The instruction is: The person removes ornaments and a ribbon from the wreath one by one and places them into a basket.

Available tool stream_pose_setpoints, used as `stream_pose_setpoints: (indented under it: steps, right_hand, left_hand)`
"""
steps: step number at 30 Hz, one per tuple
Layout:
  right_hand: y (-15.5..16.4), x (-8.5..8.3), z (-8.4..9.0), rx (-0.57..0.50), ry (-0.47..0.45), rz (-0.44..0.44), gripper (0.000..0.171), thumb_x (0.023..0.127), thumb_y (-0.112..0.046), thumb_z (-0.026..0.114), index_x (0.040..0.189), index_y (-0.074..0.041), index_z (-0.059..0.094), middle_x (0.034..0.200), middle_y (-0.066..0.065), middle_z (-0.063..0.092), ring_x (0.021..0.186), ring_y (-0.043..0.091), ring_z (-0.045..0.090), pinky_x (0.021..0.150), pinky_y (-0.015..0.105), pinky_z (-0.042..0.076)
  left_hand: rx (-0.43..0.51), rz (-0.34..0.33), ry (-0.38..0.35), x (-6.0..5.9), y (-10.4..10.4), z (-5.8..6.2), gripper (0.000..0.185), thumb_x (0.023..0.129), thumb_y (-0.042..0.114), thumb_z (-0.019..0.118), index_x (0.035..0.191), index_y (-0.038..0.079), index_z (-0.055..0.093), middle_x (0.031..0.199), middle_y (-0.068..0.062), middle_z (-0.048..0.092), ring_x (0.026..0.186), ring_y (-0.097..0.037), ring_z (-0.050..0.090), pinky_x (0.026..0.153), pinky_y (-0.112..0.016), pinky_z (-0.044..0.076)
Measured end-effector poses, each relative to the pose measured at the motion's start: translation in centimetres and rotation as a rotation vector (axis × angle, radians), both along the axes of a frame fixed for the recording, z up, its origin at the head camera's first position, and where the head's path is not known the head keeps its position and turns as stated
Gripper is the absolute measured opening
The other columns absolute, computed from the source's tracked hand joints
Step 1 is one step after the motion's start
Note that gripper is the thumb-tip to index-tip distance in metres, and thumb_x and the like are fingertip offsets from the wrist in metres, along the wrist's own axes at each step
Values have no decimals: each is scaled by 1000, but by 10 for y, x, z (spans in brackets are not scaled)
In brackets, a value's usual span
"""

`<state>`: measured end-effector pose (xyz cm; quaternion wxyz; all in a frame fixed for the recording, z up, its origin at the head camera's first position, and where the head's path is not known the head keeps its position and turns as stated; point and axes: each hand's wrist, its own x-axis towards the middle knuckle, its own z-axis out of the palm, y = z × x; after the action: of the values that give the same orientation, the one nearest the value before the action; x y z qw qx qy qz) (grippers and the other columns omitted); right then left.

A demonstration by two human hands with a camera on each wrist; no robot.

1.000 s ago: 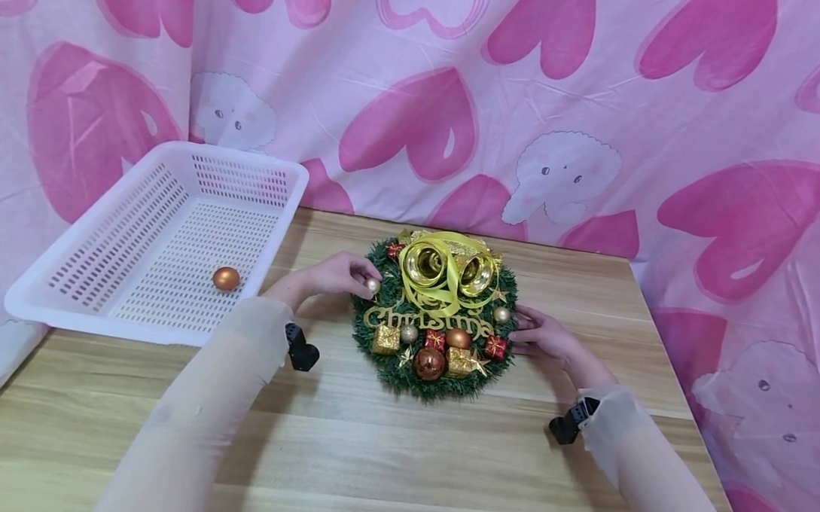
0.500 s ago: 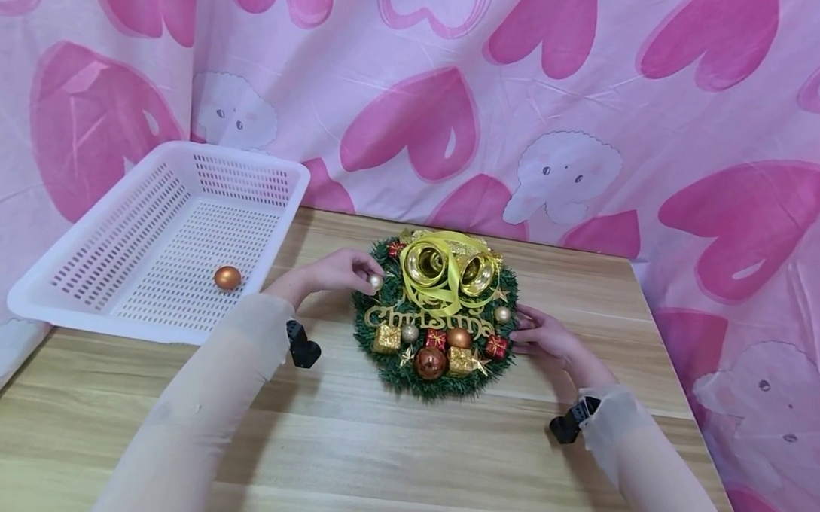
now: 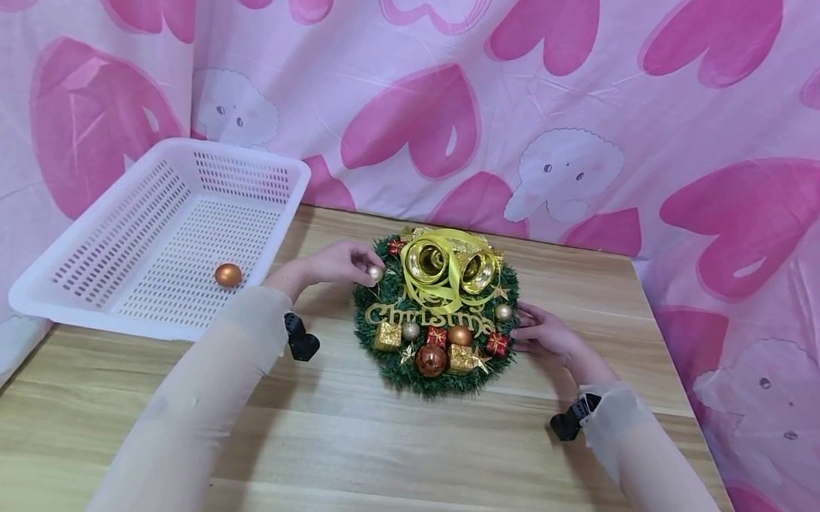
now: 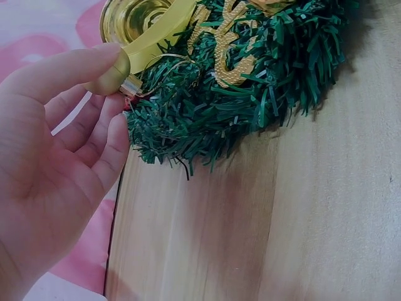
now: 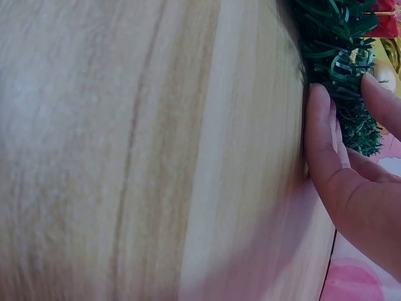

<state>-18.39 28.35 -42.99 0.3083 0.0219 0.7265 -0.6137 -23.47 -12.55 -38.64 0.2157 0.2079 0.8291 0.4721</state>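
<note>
My left hand (image 3: 338,262) pinches a small gold ball ornament (image 4: 108,76) between thumb and fingertips, at the wreath's left side. In the left wrist view, a metal cap and a thin gold loop run from the ball toward the foliage. The green Christmas wreath (image 3: 406,376) lies on the wooden table. It carries gold bells (image 3: 426,261) with yellow ribbon, gold lettering (image 3: 428,318), small gift boxes, stars and balls. My right hand (image 3: 548,338) holds the wreath's right edge, thumb and fingers either side of the foliage, near another gold ball (image 3: 504,312).
A white perforated plastic basket (image 3: 64,263) stands at the table's left back, with one copper-coloured ball (image 3: 228,274) in it. Pink heart-patterned cloth (image 3: 414,128) hangs behind and beside the wooden table (image 3: 376,451). A small black camera (image 3: 302,338) sits on the left wrist.
The left hand keeps its pinch on the gold ball, which shifts slightly over the wreath's left side. My right hand stays at the wreath's right edge.
</note>
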Motion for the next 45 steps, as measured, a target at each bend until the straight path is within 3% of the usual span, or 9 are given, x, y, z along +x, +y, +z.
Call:
stream_pose_setpoints:
  steps: [2,5,10,14,20,24,34,43,45]
  right_hand:
    - [-1,0,0,0,0,-2,82,88,5,53,147,1,-4,129,18,39,85,5,59,84,30,55]
    - [-1,0,0,2,-6,-9,82,88,4,53,148,0,-3,112,3,43,84,6,60,84,30,55]
    - [-1,1,0,2,-7,3,81,89,5,51,147,0,-5,140,28,26,84,4,59,84,29,55]
    - [0,0,-2,0,-10,-1,82,89,6,50,148,-1,-6,151,30,3,84,3,59,84,28,54]
    - [2,-1,-4,6,0,-5,82,88,5,53,148,-1,-4,124,14,40,85,5,60,84,29,55]
    - [2,-2,-4,-1,-1,-3,84,88,4,54,148,-1,-4,108,1,44,86,6,62,84,29,55]
    - [2,-1,-3,-7,-10,0,83,89,4,53,148,-1,-5,103,-1,47,85,6,62,84,29,55]
    - [0,-1,-2,15,-14,-2,82,89,4,52,148,0,-5,143,29,20,85,3,61,86,30,54]
    - [0,-1,-1,14,-14,-3,83,89,4,53,148,-1,-5,142,29,24,85,4,62,85,30,54]
  left_hand:
    - [6,3,1,0,-1,1,40,76,5,70,114,-2,60,107,-12,62,97,-21,56,92,-35,47]
    - [-2,8,11,-1,-3,2,41,77,6,71,115,-2,60,107,-12,62,98,-22,56,92,-35,47]
    - [-20,21,36,-2,-7,7,41,78,9,71,116,-1,60,108,-13,62,98,-22,55,92,-35,47]
    - [4,23,41,-4,-11,11,41,78,9,71,116,-2,59,109,-14,62,99,-23,56,92,-35,47]
    - [8,31,31,-5,-16,19,43,79,9,70,119,-1,57,110,-12,62,101,-23,56,93,-36,47]
    - [6,55,42,-6,-20,25,42,80,7,69,119,-1,57,109,-12,62,100,-23,56,92,-35,48]
    - [31,120,57,-7,-34,40,35,78,7,71,112,2,62,102,-9,65,92,-17,58,84,-28,49]
    - [9,182,74,-8,-53,57,38,82,11,68,118,3,59,107,-6,62,96,-15,55,87,-27,45]
    - [2,196,70,-7,-58,62,38,83,12,68,119,5,59,106,-3,62,97,-15,55,88,-28,44]
